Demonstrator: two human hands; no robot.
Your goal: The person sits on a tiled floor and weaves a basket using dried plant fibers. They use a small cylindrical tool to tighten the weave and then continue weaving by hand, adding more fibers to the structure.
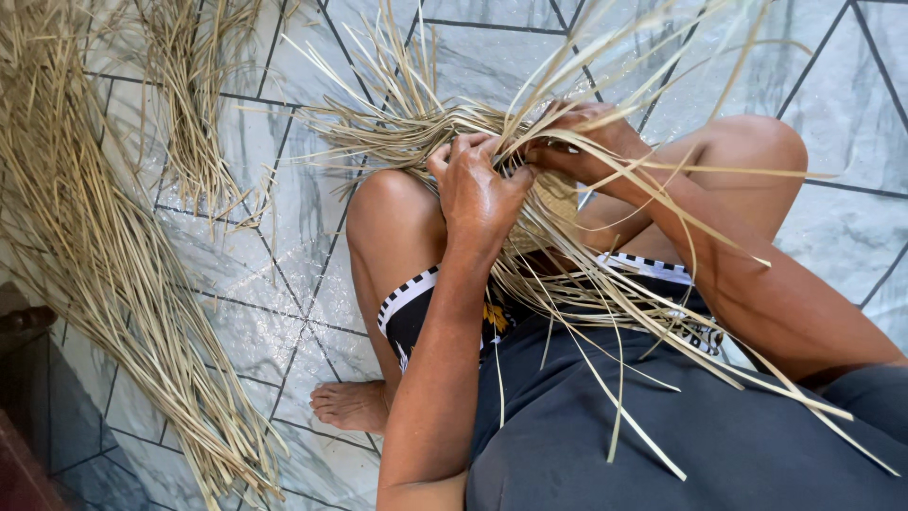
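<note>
Grey floor tiles (832, 85) with dark lines lie under everything; the person sits on them with bare knees up and one bare foot (352, 405) flat on the floor.

The fingers (463, 149) of the left hand (478, 189) are curled shut and pinch some thin straw strips; the right hand (582, 142) sits just beside it, almost touching, and its fingers are bent tight around more strips. Both hands meet at one spot above the knees, where the strips cross each other; a small woven patch (558, 194) of pale straw shows just under the hands, partly hidden by them.

From that spot, long loose strips (605, 322) fan out every way; many hang down over the black and white shorts (407, 303) and the dark grey shirt (662, 426); others stick up past the knees.

It looks like the weaving is only at its start; the woven part is little, and most strips are loose and not woven in yet.

Off to the left, well apart from the hands, a big bundle of dry straw (104, 274) lies on the floor; a smaller bunch (194, 114) lies near it, untouched.
</note>
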